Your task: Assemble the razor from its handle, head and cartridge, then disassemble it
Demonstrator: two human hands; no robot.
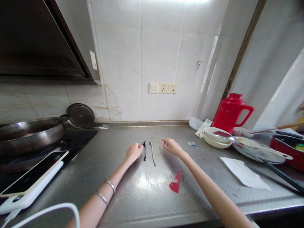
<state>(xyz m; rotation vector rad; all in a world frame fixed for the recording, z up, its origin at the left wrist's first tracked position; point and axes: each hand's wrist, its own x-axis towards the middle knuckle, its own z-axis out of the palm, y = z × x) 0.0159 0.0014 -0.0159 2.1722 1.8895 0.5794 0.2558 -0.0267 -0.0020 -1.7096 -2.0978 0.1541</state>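
My left hand (134, 152) is closed, thumb and finger pinching the upper end of a thin black piece (145, 154) with a small knob at its lower end. Its exact kind is too small to make out. Just right of it, a thin pale curved strip (152, 154) with a dark tip lies on the metal countertop. My right hand (172, 146) hovers low over the counter on the strip's other side. Its fingers are loosely bent and apart, and I see nothing clear between them. Nearer to me lies a torn red scrap (175, 183).
A steel pan (33, 136) on the stove, a phone (34, 172) and a white cable (59, 205) are at left. On the right stand a red thermos (229, 114), stacked bowls (217, 142), a plate (258, 156) and a white napkin (244, 173). A small packet (193, 145) lies nearby.
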